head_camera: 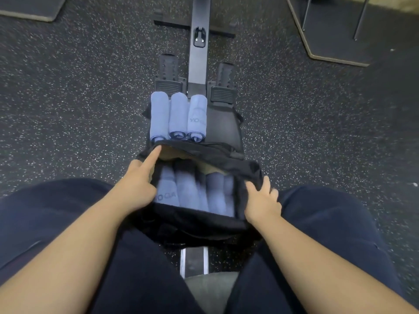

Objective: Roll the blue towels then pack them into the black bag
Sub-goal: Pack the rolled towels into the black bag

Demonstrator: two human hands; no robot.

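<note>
A: Head view: where are the towels?
B: Three rolled blue towels [178, 116] lie beyond the black bag [199, 220]; more sit inside.
A: Hands?
B: Left hand [138, 184] lifts the flap with a straight finger; right hand [263, 201] grips the bag's edge.

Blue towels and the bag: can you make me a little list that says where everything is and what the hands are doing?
rolled towels outside: three rolled blue towels side by side, just beyond the bag
towels inside: several rolled towels packed side by side in the black bag
bag: open, flap lifted
left hand: at the bag's left edge, index finger stretched to the flap
right hand: gripping the bag's right edge
floor: dark, speckled
</note>
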